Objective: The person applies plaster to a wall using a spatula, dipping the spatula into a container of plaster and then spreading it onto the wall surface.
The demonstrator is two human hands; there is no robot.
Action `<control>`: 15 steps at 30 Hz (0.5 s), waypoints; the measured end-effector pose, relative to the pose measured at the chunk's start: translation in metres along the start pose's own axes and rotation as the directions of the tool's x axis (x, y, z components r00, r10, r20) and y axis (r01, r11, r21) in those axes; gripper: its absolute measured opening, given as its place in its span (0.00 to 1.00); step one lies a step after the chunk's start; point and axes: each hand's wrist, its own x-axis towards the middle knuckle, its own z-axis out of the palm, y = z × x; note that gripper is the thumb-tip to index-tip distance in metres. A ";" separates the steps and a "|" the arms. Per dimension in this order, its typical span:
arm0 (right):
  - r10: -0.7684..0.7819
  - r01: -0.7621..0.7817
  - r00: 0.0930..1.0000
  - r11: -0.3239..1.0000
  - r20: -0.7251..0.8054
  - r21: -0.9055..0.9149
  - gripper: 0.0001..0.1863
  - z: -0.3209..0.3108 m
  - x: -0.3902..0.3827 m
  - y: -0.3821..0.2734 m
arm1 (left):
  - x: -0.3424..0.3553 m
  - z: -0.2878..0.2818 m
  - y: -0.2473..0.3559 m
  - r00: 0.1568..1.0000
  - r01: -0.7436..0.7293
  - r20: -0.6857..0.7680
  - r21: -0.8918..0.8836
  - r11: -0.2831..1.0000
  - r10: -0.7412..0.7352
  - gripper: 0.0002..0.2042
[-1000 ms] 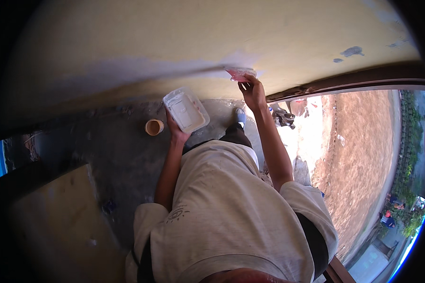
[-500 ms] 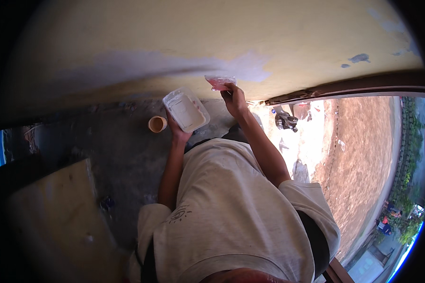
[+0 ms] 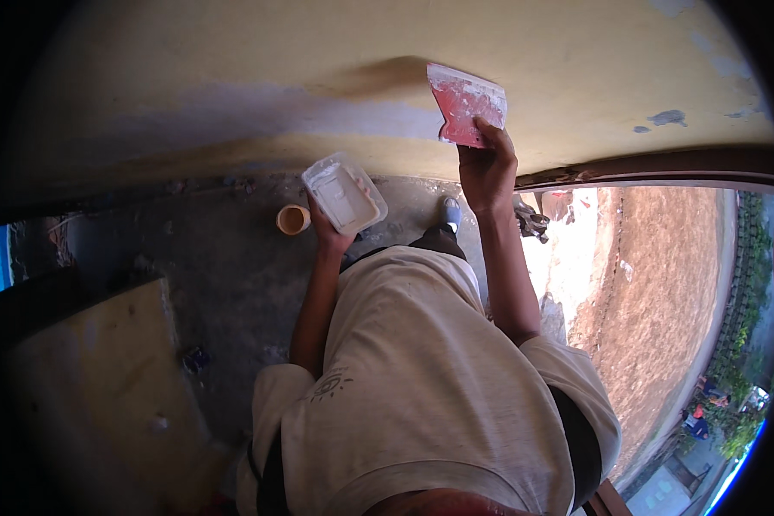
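Since the earlier frame, our right hand (image 3: 490, 172) had moved up and rightward, turning the flat, red, white-smeared scraper (image 3: 466, 103) broadside to us. We pinched its lower edge, thumb across the near face, other fingers mostly hidden behind. We judged it light and thin, springy rather than soft, and perhaps slippery where smeared; the cleaner lower edge seemed the best hold. Its upper edge lay over the wall, though we could not tell whether they touched.

Our left hand (image 3: 325, 228) held the translucent white, rounded-rectangular plastic tub (image 3: 373, 213), fingers curled around it and partly hidden; its thin sides probably would have flexed under a squeeze. Beyond these were the smooth yellowish wall (image 3: 232, 52) with its pale lilac-grey patch (image 3: 344, 113), the round tan cup (image 3: 293, 221) and the mottled grey floor (image 3: 241, 275).
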 end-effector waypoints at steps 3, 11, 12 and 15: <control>0.029 -0.027 0.999 0.994 0.016 -0.102 0.09 -0.045 -0.004 0.019 | 0.001 0.005 0.000 1.000 0.011 0.011 -0.009 1.000 -0.011 0.33; 0.375 -0.469 0.872 0.826 -0.315 -0.313 0.09 -0.222 0.050 0.169 | 0.002 -0.004 0.004 1.000 0.018 -0.023 0.015 1.000 -0.018 0.33; 0.371 -0.468 0.863 0.843 -0.343 -0.265 0.09 -0.239 0.062 0.179 | 0.001 0.002 0.003 0.999 0.027 -0.046 0.030 0.999 -0.025 0.33; 0.314 -0.374 0.891 0.917 -0.328 -0.138 0.09 -0.244 0.092 0.184 | 0.006 0.004 0.000 0.999 0.049 0.015 0.037 0.998 -0.050 0.34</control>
